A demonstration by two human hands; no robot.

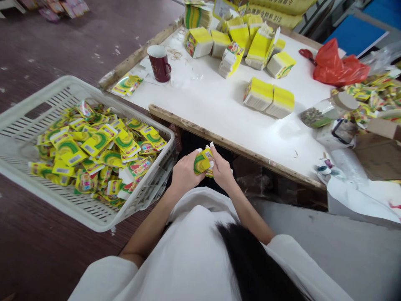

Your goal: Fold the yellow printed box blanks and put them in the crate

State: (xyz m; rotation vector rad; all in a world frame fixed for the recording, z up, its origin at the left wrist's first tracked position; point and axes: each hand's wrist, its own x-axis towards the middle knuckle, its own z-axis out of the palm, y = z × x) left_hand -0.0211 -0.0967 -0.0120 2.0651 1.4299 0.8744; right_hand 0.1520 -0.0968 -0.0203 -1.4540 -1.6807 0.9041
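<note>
In front of my body, below the table's near edge, both hands grip one small yellow-and-green printed packet [202, 162]. My left hand [185, 169] is closed round its left side, and my right hand [222, 167] pinches its right side with the thumb on top. A bit of the packet's underside shows between the hands; the fingers beneath are hidden. To the left, a white plastic basket [23, 155] holds a heap of similar yellow-and-green packets [97, 142].
On the white table [200, 94] stand a dark red mug [159, 65], banded stacks of yellow cards [269, 97], a red plastic bag [340, 65] and a clear jar [326, 109]. A wooden strip [225, 140] edges the near side.
</note>
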